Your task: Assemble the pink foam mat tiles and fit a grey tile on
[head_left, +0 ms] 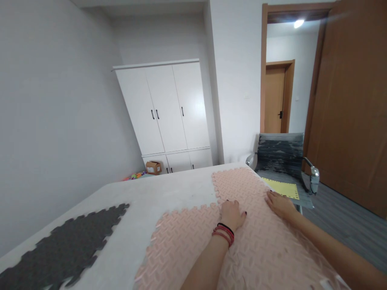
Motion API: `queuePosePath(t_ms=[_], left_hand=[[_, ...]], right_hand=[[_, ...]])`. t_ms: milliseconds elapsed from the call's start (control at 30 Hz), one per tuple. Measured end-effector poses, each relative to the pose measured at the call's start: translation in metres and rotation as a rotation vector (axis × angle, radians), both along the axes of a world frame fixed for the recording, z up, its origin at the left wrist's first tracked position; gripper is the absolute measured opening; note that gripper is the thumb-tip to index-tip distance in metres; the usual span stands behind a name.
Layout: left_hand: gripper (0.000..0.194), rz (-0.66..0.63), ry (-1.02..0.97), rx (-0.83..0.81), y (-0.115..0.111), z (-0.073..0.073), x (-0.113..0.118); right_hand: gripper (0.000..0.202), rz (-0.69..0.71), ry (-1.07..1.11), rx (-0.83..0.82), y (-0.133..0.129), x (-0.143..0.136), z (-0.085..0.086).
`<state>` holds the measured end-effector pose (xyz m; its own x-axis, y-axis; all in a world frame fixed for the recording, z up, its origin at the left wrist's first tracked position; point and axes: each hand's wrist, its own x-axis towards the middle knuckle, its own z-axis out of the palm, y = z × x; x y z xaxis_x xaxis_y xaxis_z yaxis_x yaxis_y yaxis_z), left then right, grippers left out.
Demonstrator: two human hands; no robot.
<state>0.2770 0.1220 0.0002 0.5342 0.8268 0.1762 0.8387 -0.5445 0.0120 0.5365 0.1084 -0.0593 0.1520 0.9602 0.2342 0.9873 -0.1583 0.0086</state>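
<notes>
Pink foam mat tiles [193,241], with a raised tread pattern and toothed interlocking edges, lie joined on a pale grey surface [151,197]. They cover its near right part and run away from the person toward the far right corner. Both hands press flat on the mats with fingers spread and nothing gripped. The left hand [232,214], with red and black bands at the wrist, rests right at the inner corner where the far tile steps out past the near one, on or just beside the seam between them. The right hand [279,204] lies flat on the far tile near its right edge, close to where the surface ends.

The seam runs roughly left to right across the person's reach, and the left hand is the nearer one to it. To the left of the mats the surface is bare for a good stretch. Well apart at the near left lies a dark grey foam mat [69,245] with the same toothed edges.

Just beyond the right edge stands a worn grey office chair [281,157] with a yellow sheet [282,188] on its seat. A white wardrobe [166,112] stands against the far wall.
</notes>
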Motion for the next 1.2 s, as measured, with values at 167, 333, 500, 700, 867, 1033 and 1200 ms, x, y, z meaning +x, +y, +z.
queuePosePath(t_ms=[167,333,500,700,867,1033,1200], left_hand=[[0.057,-0.039,-0.021,0.002,0.006,-0.002,-0.014],[0.063,-0.084,-0.038,-0.056,0.015,-0.004,-0.021],[0.070,-0.093,-0.070,-0.117,0.020,-0.008,-0.021],[0.076,-0.164,-0.114,-0.231,0.022,0.002,-0.037],[0.069,-0.161,-0.176,-0.256,0.020,0.012,-0.091],[0.063,0.041,-0.186,-0.181,0.035,0.014,-0.205],[0.064,0.420,-0.103,-0.078,0.044,0.014,-0.349]], right_hand=[[0.048,0.028,-0.019,0.072,0.001,0.000,-0.006],[0.048,0.215,0.039,0.141,-0.002,0.001,-0.003],[0.053,0.222,0.219,0.159,-0.002,0.003,-0.001],[0.058,0.230,0.238,0.105,-0.005,0.003,-0.005],[0.058,0.147,0.248,-0.039,-0.002,0.002,-0.002],[0.058,0.148,0.198,-0.028,0.004,0.001,0.001],[0.058,0.158,0.200,-0.018,0.008,0.008,-0.010]])
